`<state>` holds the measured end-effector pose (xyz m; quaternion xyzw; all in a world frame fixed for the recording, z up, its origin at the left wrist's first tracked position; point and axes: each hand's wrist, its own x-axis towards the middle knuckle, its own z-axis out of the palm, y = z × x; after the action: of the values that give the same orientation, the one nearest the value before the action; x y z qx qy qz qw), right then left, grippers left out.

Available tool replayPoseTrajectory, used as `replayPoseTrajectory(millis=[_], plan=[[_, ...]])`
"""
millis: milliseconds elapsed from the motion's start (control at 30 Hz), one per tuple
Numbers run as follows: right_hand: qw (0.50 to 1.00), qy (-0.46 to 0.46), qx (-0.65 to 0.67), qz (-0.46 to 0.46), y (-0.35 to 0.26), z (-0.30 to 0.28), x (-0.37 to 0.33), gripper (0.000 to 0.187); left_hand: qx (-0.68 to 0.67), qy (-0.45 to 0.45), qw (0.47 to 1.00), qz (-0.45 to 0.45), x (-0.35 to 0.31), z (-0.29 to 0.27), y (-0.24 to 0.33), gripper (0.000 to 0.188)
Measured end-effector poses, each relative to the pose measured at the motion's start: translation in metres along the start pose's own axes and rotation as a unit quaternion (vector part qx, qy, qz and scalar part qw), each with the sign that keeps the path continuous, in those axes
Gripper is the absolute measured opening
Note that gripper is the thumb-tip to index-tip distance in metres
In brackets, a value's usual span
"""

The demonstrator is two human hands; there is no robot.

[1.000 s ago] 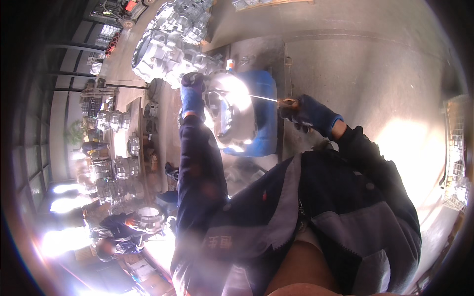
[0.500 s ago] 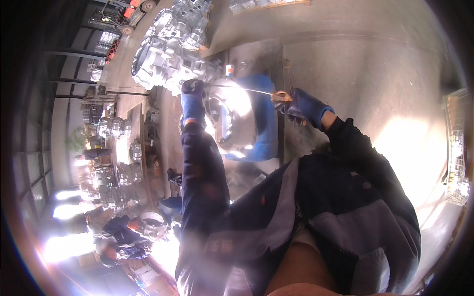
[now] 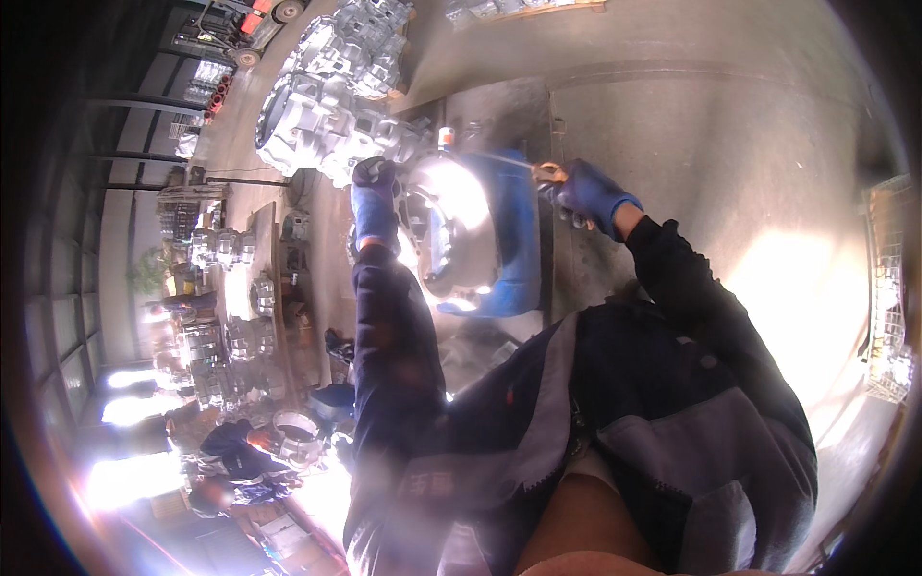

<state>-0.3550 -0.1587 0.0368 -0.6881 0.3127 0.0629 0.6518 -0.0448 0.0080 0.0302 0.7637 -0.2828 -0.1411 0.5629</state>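
My left hand [image 3: 376, 200], in a blue and dark work glove, is closed at the left edge of a shiny metal casting [image 3: 478, 245]; glare and the glove hide its exact grip. The casting is rounded with a hollow opening, and lies on a blue support [image 3: 521, 240]. To the right, my gloved right hand [image 3: 593, 197] is closed round the orange-brown handle [image 3: 548, 173] of a long, thin tool. Its slim metal shaft points left over the casting's upper part, blurred, so the tool's kind and any contact are unclear.
A small white and orange cylinder [image 3: 446, 138] stands just beyond the casting. Large metal housings [image 3: 322, 120] are stacked at the far left. A co-worker [image 3: 235, 461] handles a ring-shaped part at the lower left. A wire cage [image 3: 891, 298] stands at the right edge.
My right hand and the tool have shifted slightly up, and the shaft has become blurred and more tilted. My left hand stays at the casting's edge.
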Motion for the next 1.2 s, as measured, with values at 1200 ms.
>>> replayPoseTrajectory(millis=[1200], plan=[[0.999,-0.039,-0.019,-0.011,0.053,0.005,0.060,0.023,-0.002,0.009,1.000,-0.004,0.007,0.003,0.001,0.015]])
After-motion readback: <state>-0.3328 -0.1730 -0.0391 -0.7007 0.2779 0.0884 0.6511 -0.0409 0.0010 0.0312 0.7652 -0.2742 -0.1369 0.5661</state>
